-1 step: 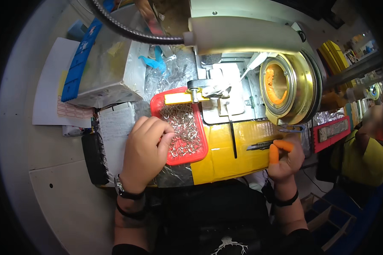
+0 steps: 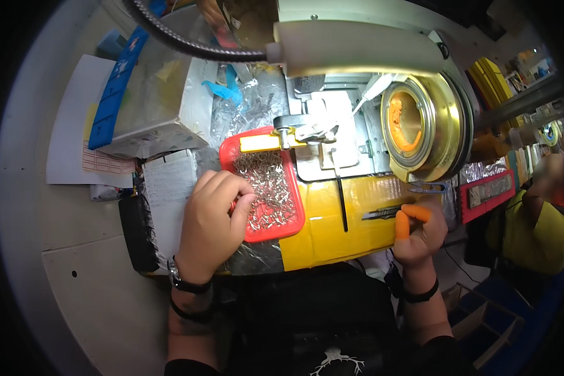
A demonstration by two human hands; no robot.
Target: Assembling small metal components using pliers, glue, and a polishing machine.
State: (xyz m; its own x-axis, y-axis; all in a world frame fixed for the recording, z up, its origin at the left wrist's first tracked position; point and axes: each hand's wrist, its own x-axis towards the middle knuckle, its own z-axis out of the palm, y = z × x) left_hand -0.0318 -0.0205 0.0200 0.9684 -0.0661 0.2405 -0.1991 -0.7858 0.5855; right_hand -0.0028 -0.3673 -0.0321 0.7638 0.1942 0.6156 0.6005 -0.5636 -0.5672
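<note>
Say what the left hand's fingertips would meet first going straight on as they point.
Probably the metal bits in the red tray: the left hand curls its fingertips toward them. Depth is unclear; they may already touch.

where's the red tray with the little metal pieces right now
In the head view, the red tray sits just left of centre, with the left hand overlapping its left edge and the yellow work surface to its right.

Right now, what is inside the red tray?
Small metal pieces lie in the red tray. What is beneath the left hand, at its left edge, and the yellow bar, across its far end, is hidden.
</note>
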